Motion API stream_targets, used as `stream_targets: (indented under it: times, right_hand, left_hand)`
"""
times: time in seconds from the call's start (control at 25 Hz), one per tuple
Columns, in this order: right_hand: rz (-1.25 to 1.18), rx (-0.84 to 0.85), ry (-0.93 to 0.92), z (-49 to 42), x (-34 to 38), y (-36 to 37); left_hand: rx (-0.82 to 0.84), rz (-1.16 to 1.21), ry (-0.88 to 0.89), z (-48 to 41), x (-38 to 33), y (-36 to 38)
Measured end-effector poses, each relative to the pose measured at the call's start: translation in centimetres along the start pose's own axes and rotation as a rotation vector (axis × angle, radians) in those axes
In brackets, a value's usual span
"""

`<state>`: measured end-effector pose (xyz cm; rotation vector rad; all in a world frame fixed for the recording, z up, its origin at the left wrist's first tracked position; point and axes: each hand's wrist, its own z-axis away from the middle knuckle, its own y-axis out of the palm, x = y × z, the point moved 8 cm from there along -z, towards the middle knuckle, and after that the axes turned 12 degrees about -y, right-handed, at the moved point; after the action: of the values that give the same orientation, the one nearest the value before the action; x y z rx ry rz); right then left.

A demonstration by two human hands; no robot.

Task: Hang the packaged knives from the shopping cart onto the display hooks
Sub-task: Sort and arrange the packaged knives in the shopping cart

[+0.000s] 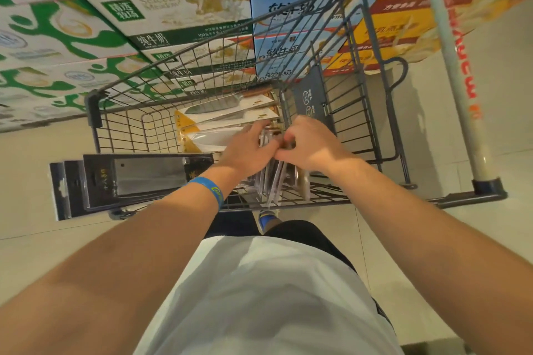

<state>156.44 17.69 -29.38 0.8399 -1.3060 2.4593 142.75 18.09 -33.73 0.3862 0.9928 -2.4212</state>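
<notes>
As right hand (310, 144) pinches, knives (277, 181) stand

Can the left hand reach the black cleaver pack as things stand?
Likely yes: the black cleaver pack lies uncovered beside that wrist; the left hand only needs to leave the clear packs.

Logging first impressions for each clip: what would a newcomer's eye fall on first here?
At the centre, the left hand and right hand meet over a row of clear knife packs standing on edge in the shopping cart. At the cart's near left, black packaged cleavers jut out past its edge, and stacked milk cartons fill the top of the view.
</notes>
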Motion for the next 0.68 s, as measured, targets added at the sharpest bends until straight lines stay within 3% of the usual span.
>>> stream_targets:
  times: [0.08, 0.16, 0.28, 0.36, 0.44, 0.68]
  right_hand:
    - [-0.053, -0.036, -0.028, 0.2, -0.7, 0.8]
    - [-0.28, -0.156, -0.024, 1.4, -1.2, 0.7]
    - [-0.612, -0.236, 0.139, 4.5, -2.4, 3.1]
    - [-0.517, -0.122, 0.286, 6.3, -2.6, 6.1]
    - [-0.395, -0.054, 0.322, 6.9, -2.5, 7.5]
    - [-0.423, 0.011, 0.225, 7.2, -3.0, 7.0]
  left_hand:
    - [0.047, 0.011, 0.01, -0.2, -0.7, 0.8]
    - [0.108, 0.04, 0.015, -0.1, -0.7, 1.2]
    - [0.157, 0.001, 0.037, -0.1, -0.9, 1.2]
    - [0.185, -0.044, 0.069, 0.1, -1.1, 1.3]
    - [0.209, -0.046, 0.067, 0.3, -0.5, 1.3]
    - [0.174, -0.147, 0.094, 0.1, -0.8, 1.3]
